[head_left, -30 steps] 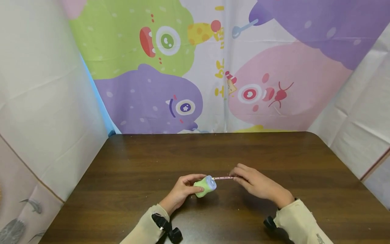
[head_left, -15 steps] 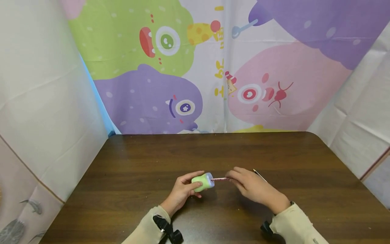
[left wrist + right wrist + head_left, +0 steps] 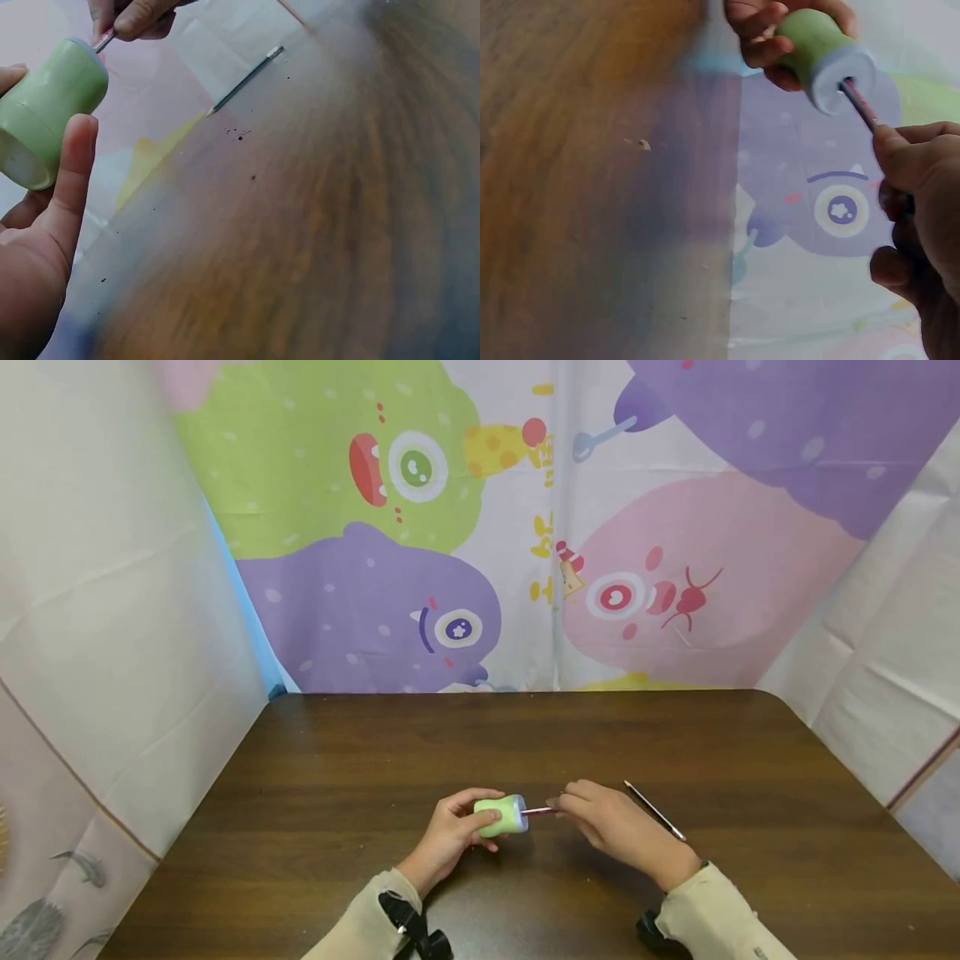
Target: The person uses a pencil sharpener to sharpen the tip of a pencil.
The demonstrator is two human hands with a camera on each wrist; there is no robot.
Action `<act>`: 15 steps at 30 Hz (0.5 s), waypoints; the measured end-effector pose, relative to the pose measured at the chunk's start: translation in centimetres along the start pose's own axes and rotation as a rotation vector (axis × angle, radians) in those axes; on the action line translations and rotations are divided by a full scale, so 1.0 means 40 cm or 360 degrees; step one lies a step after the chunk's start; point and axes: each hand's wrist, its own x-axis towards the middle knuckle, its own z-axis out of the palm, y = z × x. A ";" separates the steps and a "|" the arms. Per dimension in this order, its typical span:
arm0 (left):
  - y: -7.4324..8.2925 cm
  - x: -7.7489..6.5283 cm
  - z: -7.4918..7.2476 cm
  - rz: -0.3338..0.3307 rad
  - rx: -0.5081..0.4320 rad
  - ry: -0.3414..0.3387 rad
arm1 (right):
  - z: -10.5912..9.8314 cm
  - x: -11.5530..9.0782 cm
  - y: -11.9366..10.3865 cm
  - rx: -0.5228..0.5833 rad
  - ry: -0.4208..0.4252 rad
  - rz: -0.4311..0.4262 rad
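Note:
My left hand (image 3: 450,827) grips a green pencil sharpener (image 3: 495,817) with a pale blue end, held sideways above the table. In the right wrist view, the sharpener's blue face (image 3: 831,88) has a dark hole with a pencil (image 3: 861,105) in it. My right hand (image 3: 611,827) pinches that pink-patterned pencil near its outer part, and the pencil's tip is hidden inside the sharpener. A second, dark pencil (image 3: 655,811) lies on the table just beyond my right hand, its pointed end facing away.
Both hands work over a dark brown wooden table (image 3: 360,752). Small crumbs (image 3: 240,137) dot its surface. A cartoon-printed cloth (image 3: 375,602) hangs behind the far edge, with white cloth (image 3: 127,568) at the sides. Each wrist wears a black camera mount.
My right hand has moved slightly left and nearer, still pinching the pencil in the sharpener. The sharpener has turned so its blue end faces right. The dark pencil has come into sight behind the right hand.

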 end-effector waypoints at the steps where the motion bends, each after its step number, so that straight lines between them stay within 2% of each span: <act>1: -0.001 0.000 0.001 -0.0001 -0.0009 0.0004 | 0.004 0.000 -0.001 -0.0031 0.0026 -0.0014; 7: -0.002 -0.001 0.006 0.0009 -0.0024 0.0005 | 0.022 0.016 -0.012 -0.0223 0.0125 -0.0114; 10: -0.003 -0.001 0.007 0.0016 -0.0043 0.0010 | 0.026 0.026 -0.018 -0.0233 0.0118 -0.0124; 15: -0.004 0.000 0.006 0.0049 -0.0094 -0.0003 | 0.032 0.042 -0.030 -0.0213 0.0165 -0.0055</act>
